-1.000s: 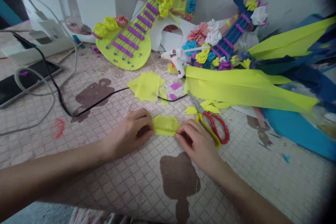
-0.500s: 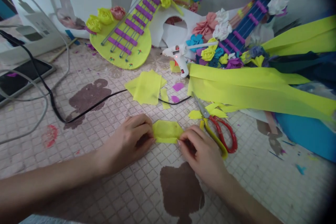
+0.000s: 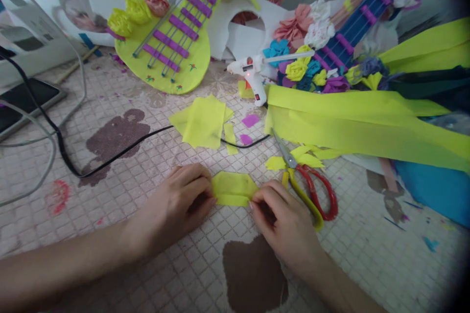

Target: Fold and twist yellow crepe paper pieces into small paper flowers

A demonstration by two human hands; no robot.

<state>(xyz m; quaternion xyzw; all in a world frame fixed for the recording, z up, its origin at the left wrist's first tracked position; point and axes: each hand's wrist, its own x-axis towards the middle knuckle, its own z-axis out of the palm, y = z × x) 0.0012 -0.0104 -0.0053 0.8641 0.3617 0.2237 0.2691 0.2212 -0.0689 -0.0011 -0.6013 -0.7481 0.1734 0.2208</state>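
Observation:
A small piece of yellow crepe paper (image 3: pixel 234 188) is stretched between my two hands, low over the patterned tablecloth. Its near edge is folded into a narrow band. My left hand (image 3: pixel 179 200) pinches the left end, and my right hand (image 3: pixel 284 215) pinches the right end; both sets of fingers are closed. Close beside my right hand lie scissors (image 3: pixel 312 186) with red and yellow handles. Beyond the hands is a small stack of cut yellow paper pieces (image 3: pixel 203 122). Fingertips partly hide the ends of the held piece.
A white glue gun (image 3: pixel 253 78) with its light on stands behind, its black cord (image 3: pixel 143 140) crossing the table. Long yellow paper strips (image 3: pixel 352 122) spread right. Paper-flowered guitar shapes, one yellow (image 3: pixel 165 54) and one blue (image 3: pixel 352 34), are at the back. A phone (image 3: pixel 29 105) lies left.
The view has shifted slightly. Both hands still pinch the yellow crepe paper in nearly the same place, and its near folded band looks slightly wider.

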